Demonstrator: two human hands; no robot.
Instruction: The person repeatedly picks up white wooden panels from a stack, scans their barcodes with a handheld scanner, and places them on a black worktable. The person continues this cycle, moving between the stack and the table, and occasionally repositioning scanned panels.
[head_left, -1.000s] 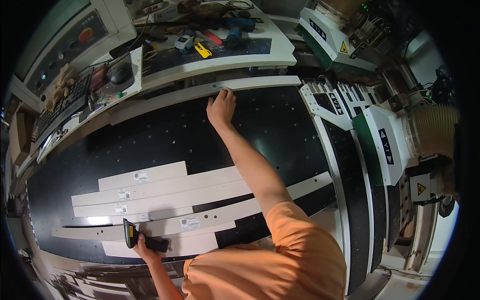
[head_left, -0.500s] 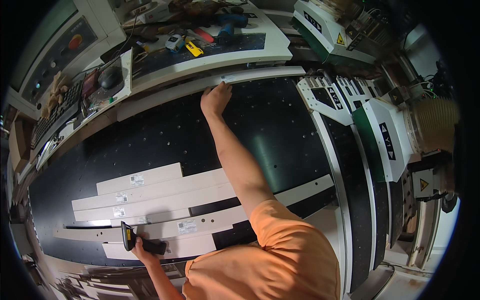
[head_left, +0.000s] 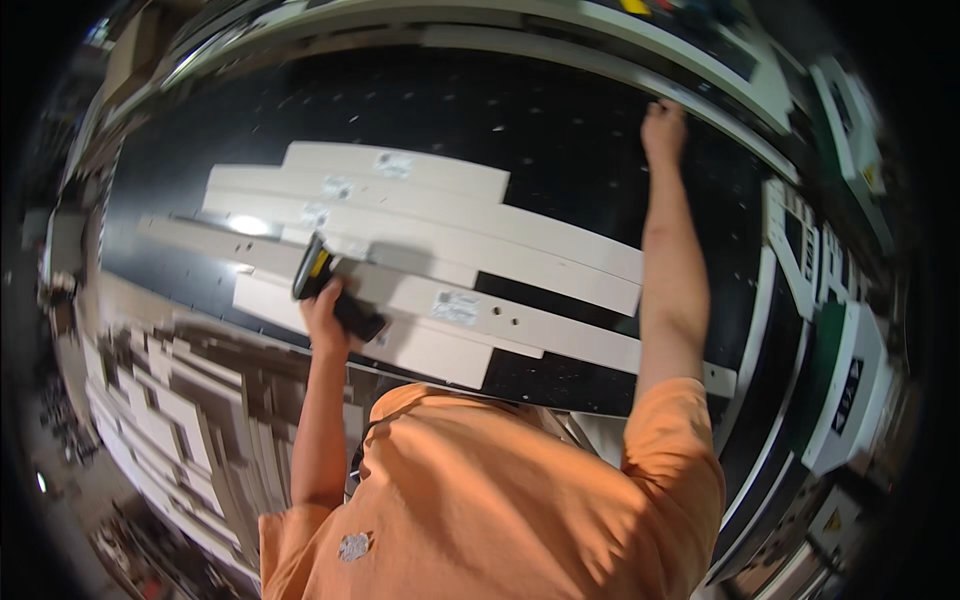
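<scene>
My left hand [head_left: 325, 318] is closed round the grip of a black barcode scanner with a yellow patch [head_left: 317, 268], held over pale board strips. Beneath it lies a long drilled strip [head_left: 575, 325] bearing a white label [head_left: 456, 307]. Several more labelled strips [head_left: 420, 185] lie side by side beyond. My right arm stretches to the far side of the black table, where my right hand [head_left: 664, 132] has its fingers curled at the near edge of a long pale strip [head_left: 560, 52]. Blur hides exactly how the fingertips meet that strip.
The black table [head_left: 420, 105] is dotted with small holes. White and green machine housings [head_left: 845, 390] stand at the right, beside a rail. Stacks of cut boards [head_left: 180, 430] stand at the lower left, below the table's near edge. A pale ledge runs along the far side.
The whole view has swung, so the table sits further right and higher, and the stacked boards show more. The scanner stays in my left hand; my right hand remains at the far strip.
</scene>
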